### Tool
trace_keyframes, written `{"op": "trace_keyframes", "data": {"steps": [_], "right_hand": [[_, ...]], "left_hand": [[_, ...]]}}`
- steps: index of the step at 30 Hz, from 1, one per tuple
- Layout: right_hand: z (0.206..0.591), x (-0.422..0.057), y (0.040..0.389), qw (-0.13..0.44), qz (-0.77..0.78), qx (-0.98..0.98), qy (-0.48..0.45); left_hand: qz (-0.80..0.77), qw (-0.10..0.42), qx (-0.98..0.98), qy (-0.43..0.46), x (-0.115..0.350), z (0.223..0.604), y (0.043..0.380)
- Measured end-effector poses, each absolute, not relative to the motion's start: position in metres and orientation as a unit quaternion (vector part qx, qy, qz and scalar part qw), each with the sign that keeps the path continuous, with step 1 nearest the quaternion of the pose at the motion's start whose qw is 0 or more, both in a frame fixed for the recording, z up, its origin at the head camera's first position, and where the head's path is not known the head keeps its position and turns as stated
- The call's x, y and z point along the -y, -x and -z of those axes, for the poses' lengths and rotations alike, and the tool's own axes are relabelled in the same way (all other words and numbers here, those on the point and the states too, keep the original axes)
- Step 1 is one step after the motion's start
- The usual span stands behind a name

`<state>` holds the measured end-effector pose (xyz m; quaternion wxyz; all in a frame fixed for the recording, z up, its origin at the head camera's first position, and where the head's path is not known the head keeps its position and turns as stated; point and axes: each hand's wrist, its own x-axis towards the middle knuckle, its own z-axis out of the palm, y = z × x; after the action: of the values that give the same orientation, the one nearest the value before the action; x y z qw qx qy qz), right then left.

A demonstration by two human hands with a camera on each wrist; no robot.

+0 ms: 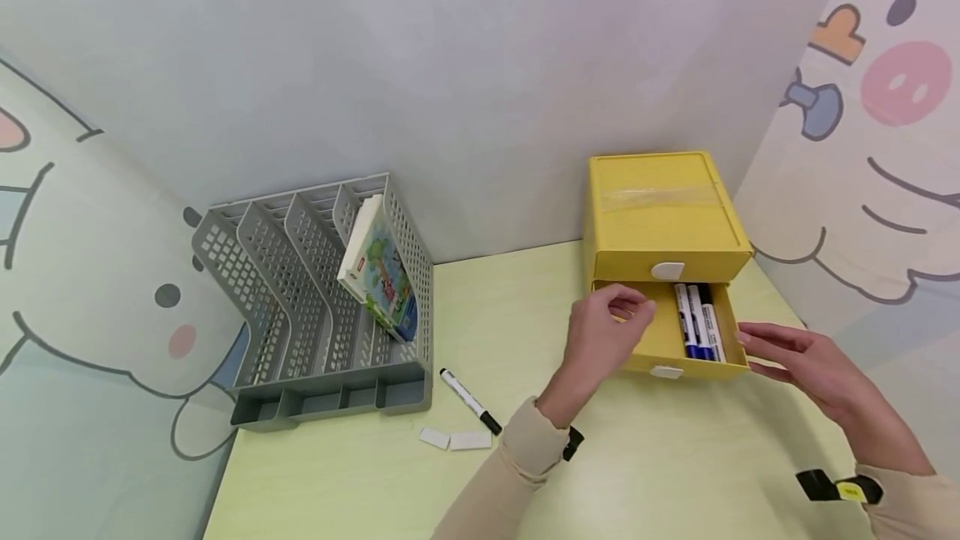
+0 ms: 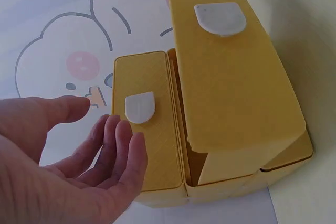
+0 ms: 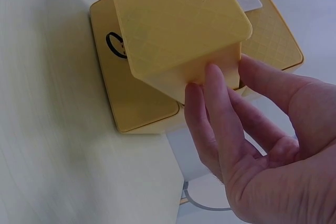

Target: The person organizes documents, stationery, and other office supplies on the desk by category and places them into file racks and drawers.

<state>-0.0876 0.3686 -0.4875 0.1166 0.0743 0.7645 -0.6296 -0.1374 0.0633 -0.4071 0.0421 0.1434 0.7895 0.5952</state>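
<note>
our left sleeve (image 1: pixel 491 477), nearest, leads to the left hand (image 1: pixel 603 336), thumb and fingers apart, by the yellow drawer's (image 1: pixel 716 369) left side. our right hand (image 1: pixel 806 365) touches its right side, unclamped. three markers (image 1: pixel 697 323) lie inside, right; we should steady that side lightly.

At three o'clock, the drawer unit (image 1: pixel 652 215) is yellow with white handles (image 1: pixel 667 271), the markers (image 1: pixel 698 323) inside white and blue. The rack (image 1: pixel 315 261) toward eight o'clock is grey, patterned with holes; its book (image 1: pixel 388 282) multicoloured. At six o'clock the loose marker (image 1: pixel 468 400) is white and black, the blocks (image 1: pixel 471 441) white. The counter (image 1: pixel 660 457) is pale yellow-green, the sleeves (image 1: pixel 491 477) beige. The two o'clock wall print (image 1: pixel 905 83) mixes pink, orange and blue.
</note>
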Motion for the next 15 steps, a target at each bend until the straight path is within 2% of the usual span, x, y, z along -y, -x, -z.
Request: {"op": "trace_keyframes", "data": {"steps": [15], "right_hand": [[0.489,-0.369,0.086,0.111,0.616,-0.777,-0.072]], "left_hand": [[-0.624,-0.033,-0.77,-0.125,-0.011,0.424,0.129]]}}
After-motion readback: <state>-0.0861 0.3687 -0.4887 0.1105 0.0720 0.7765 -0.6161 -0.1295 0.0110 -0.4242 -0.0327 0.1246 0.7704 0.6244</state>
